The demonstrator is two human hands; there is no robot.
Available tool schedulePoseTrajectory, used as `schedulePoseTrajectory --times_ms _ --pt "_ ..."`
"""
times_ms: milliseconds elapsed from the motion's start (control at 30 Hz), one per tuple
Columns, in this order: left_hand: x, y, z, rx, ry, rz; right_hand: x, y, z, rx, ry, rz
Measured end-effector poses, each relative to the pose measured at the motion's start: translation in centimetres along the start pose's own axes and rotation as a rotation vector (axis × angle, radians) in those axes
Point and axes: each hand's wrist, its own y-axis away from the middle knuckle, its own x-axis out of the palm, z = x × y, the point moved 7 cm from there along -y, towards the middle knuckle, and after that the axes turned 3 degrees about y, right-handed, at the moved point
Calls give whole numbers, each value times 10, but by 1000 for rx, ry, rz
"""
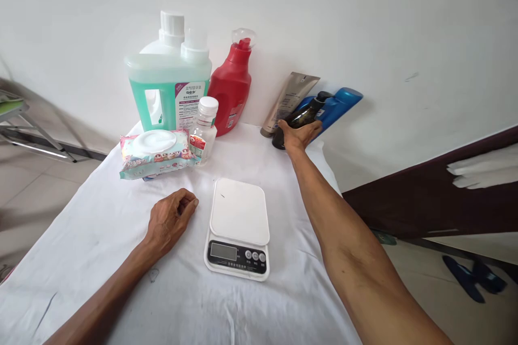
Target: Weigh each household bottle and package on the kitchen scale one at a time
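At the back right of the table my right hand [300,136] is wrapped around a dark pump bottle [301,117], which tilts to the right. Behind it a blue bottle [342,102] leans the same way, and a beige tube [286,99] rests against the wall to its left. My left hand [170,220] lies on the cloth with its fingers curled in; nothing shows in it. Between my arms sits a white kitchen scale [239,213] with a bare platform and a blank display.
A pack of wet wipes [157,155] and a clear white-capped bottle [203,132] stand at the back left. Behind them are a green liquid jug [170,73], a white bottle [172,27] and a red detergent bottle [231,83]. Dark slippers [473,277] lie on the floor at right.
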Motion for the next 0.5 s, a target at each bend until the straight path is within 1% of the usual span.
schedulePoseTrajectory --times_ms 67,100,167,233,300,333,367,400,467,500 --pt "0 0 -1 4 11 3 -3 2 -5 139 39 -124" --pt "1 -1 -1 7 17 4 -3 4 -6 180 50 -157" --pt "1 -1 -1 13 28 2 -1 7 -2 191 75 -139" --pt "1 -1 0 18 34 -5 -3 12 1 221 131 -95" --pt "1 0 1 20 37 -10 -10 19 4 248 182 -61" --pt "1 0 1 23 39 -11 -15 25 8 230 197 -59" --pt "1 0 1 26 40 -12 -20 31 17 176 202 -68" --pt "1 1 1 29 41 -13 -26 40 29 85 195 -77" --pt "0 1 0 35 38 -12 -30 64 66 -177 127 -67" --pt "0 1 0 36 35 -10 -28 79 86 -302 59 -18"
